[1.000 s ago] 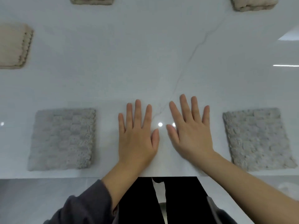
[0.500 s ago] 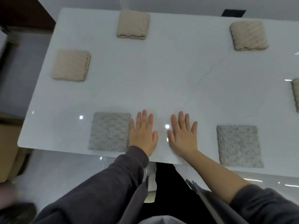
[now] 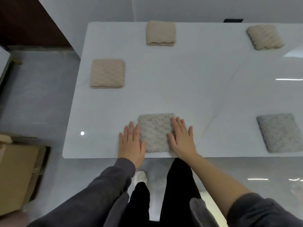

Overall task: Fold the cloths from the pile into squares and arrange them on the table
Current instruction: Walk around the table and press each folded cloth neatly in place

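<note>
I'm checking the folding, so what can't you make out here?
Head view only.
The near cloth: side edges partly covered by the left hand and right hand.
The cardboard box: cut off by the left frame edge.
The unfolded pile: out of view.

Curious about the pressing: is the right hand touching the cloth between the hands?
Touching. The head view shows the right hand flat, its thumb and forefinger lying on the cloth.

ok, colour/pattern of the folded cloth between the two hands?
Pale grey cloth, bumpy checker-like weave; head view shows it best.
</note>
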`<state>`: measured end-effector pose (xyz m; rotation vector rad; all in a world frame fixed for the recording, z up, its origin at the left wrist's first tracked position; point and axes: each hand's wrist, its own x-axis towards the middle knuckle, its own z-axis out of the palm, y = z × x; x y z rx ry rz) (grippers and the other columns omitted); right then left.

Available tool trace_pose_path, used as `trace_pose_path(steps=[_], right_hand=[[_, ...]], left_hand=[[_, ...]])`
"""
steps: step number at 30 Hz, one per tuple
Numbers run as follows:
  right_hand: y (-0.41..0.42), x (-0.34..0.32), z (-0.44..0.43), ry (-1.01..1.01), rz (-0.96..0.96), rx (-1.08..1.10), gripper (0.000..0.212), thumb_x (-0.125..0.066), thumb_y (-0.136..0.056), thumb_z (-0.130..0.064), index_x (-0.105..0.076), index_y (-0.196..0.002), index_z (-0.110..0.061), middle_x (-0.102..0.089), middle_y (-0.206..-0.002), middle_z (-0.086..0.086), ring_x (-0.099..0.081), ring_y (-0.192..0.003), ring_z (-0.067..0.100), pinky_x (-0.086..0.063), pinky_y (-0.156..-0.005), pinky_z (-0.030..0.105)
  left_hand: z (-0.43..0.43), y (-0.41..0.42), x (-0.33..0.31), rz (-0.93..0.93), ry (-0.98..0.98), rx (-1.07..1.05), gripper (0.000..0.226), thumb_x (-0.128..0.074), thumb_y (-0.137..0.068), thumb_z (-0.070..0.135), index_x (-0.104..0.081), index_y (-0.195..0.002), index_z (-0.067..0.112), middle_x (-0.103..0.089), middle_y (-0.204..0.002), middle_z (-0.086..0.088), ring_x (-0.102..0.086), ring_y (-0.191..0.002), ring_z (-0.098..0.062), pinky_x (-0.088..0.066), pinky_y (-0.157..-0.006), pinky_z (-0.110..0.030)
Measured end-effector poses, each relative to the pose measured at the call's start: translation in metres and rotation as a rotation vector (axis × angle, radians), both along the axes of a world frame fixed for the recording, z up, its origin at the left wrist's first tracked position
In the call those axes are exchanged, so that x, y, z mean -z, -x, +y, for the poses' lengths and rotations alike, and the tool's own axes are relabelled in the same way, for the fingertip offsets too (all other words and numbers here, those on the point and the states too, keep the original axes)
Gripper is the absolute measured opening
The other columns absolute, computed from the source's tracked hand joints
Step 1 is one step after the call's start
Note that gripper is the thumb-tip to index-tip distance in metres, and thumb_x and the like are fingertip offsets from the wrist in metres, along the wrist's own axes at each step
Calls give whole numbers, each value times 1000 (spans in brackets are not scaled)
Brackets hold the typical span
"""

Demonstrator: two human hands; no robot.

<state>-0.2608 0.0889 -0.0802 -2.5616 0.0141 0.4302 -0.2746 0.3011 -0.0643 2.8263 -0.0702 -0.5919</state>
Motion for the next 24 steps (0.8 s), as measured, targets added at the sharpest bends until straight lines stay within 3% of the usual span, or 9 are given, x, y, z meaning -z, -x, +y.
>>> trace_pose_path(steps=[3,5,8,12,17,24], right_hand=[[-1,2,20,-14,-14,71,59,-29,-103,-37,-3,-156,-28,1,-164,0,5,-150,16,8,-119,47],[-6,3,25,-34,-55,130,61,-30,-103,-35,0,-155,-28,7,-164,0,5,-150,16,7,-119,47],[-11,8,24,1,-105,133,62,-32,-102,-34,0,-155,-28,9,-164,0,3,-150,16,4,-119,47],[-7,13,23,85,-116,36,61,-30,-102,-36,-1,-156,-31,9,-163,-3,4,-151,17,5,-118,47],[-4,20,26,112,-124,15,60,-20,-99,-42,1,-155,-33,8,-163,-6,4,-150,15,11,-117,46],[-5,28,30,150,-154,-47,58,-19,-100,-43,-12,-156,-28,4,-163,-4,1,-151,16,16,-117,45]], left_hand=[[2,-10,3,-36,48,26,68,-27,-98,33,9,-153,16,14,-161,-10,8,-149,-26,2,-120,-46],[-1,-20,5,-71,87,45,68,-30,-100,30,7,-153,15,15,-161,-10,7,-149,-24,1,-120,-46],[-10,-32,12,-93,151,72,65,-27,-99,33,4,-154,15,15,-161,-9,6,-149,-22,1,-120,-46],[-15,-33,24,-115,122,88,69,-5,-90,41,4,-154,17,15,-160,-10,5,-149,-23,-1,-120,-48],[-22,-31,37,-134,118,65,67,-9,-91,36,0,-154,14,14,-159,-5,0,-149,-25,-3,-120,-50],[-37,-31,44,-180,91,82,62,-16,-94,33,-1,-152,15,6,-159,-4,-13,-148,-28,-11,-118,-53]])
